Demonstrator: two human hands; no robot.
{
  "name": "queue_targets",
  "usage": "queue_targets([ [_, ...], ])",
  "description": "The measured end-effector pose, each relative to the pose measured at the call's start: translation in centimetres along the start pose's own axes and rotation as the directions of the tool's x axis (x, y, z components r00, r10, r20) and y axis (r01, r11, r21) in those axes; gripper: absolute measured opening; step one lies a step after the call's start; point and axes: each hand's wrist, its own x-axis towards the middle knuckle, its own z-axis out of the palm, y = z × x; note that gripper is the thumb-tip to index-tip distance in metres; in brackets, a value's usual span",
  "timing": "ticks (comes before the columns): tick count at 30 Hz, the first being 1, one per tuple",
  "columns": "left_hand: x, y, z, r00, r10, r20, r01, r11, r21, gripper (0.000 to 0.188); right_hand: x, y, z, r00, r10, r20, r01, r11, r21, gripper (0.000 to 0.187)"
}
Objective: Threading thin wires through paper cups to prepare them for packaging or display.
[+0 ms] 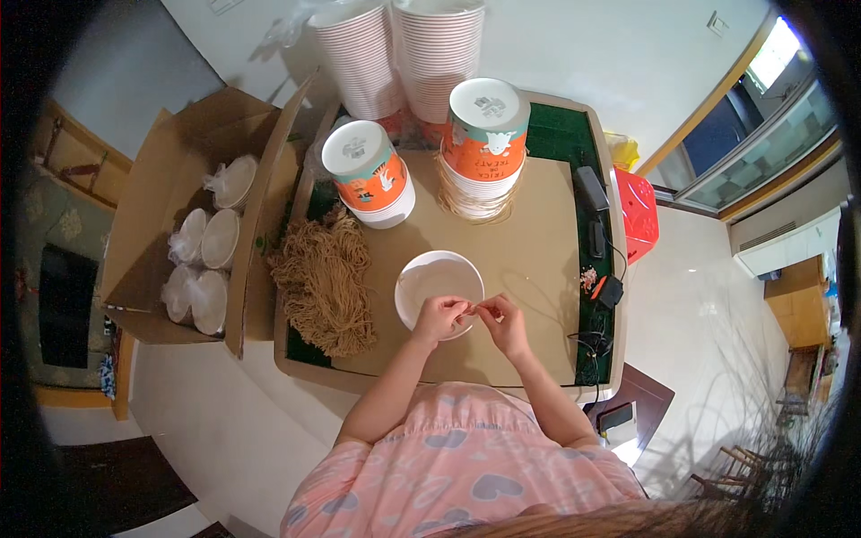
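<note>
My left hand (441, 316) and my right hand (504, 325) meet over the near right rim of a white paper bucket (429, 273), which stands with its mouth up. Both hands are closed, fingertips pinched together on what looks like a thin tan cord (538, 309) that loops over the board to the right. The exact grip is too small to make out. Left of the bucket lies a big heap of tan cords (327, 287). Behind it are upside-down stacks of orange printed buckets, a shorter left stack (368, 175) and a taller right stack (489, 134) with cord loops around its base.
A brown board (529, 233) covers the green-topped table. Tall stacks of white-rimmed buckets (439, 54) rise at the back. An open cardboard box (148, 260) with wrapped white buckets stands left. Black adapters (590, 190) and cables lie along the right edge, beside a red stool (635, 215).
</note>
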Motion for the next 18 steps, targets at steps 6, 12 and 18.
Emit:
queue_targets([
  [6, 0.4, -1.7, 0.0, 0.952, 0.304, -0.024, -0.285, 0.915, 0.284, 0.013, 0.0, 0.3, 0.4, 1.0, -0.013, -0.024, 0.014, 1.0, 0.022, 0.005],
  [12, -0.3, -0.7, 1.3, 0.844, 0.534, -0.052, -0.415, 0.709, 0.57, 0.011, 0.2, 0.7, 0.2, 1.0, -0.001, -0.029, 0.0, 0.999, -0.037, 0.006],
  [18, -0.2, -1.2, 0.0, 0.89, 0.445, -0.102, -0.357, 0.818, 0.451, 0.007, 0.1, -2.3, 0.5, 0.998, -0.043, 0.037, 0.05, 0.981, -0.187, 0.019],
])
